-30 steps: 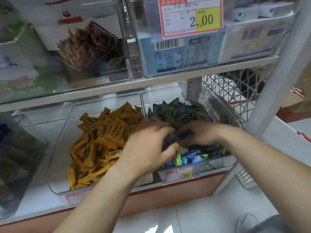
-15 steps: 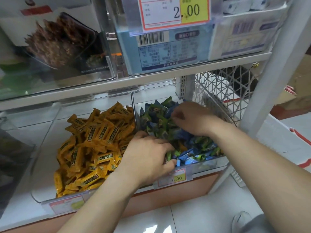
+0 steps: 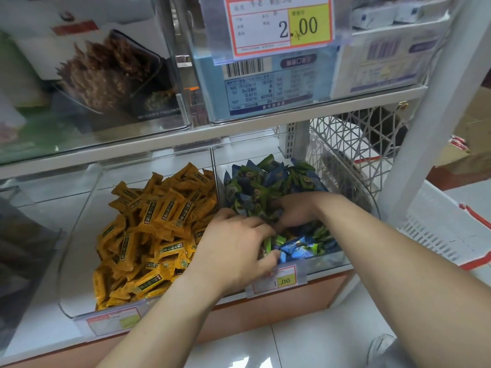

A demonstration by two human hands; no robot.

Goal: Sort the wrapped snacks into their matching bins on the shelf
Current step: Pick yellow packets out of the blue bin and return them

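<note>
A clear bin (image 3: pixel 325 264) on the lower shelf holds a heap of blue and green wrapped snacks (image 3: pixel 265 179). To its left, a second clear bin (image 3: pixel 77 282) is piled with yellow wrapped snacks (image 3: pixel 159 227). Both my hands are inside the blue and green bin, close together near its front. My left hand (image 3: pixel 233 245) has its fingers curled into the pile, with green and blue wrappers pinched between fingers and thumb. My right hand (image 3: pixel 297 211) lies palm down on the heap, its fingertips buried among the wrappers.
A 1.00 price tag (image 3: pixel 279 281) hangs on the right bin's front. Above the bins runs a shelf board (image 3: pixel 239 134) carrying clear boxes of packaged goods. A white lattice basket (image 3: pixel 345 144) and a white upright post (image 3: pixel 425 115) stand at the right.
My right hand has come from the back of the blue and green pile toward the front, meeting my left hand. My left hand has stayed at the bin's front.
</note>
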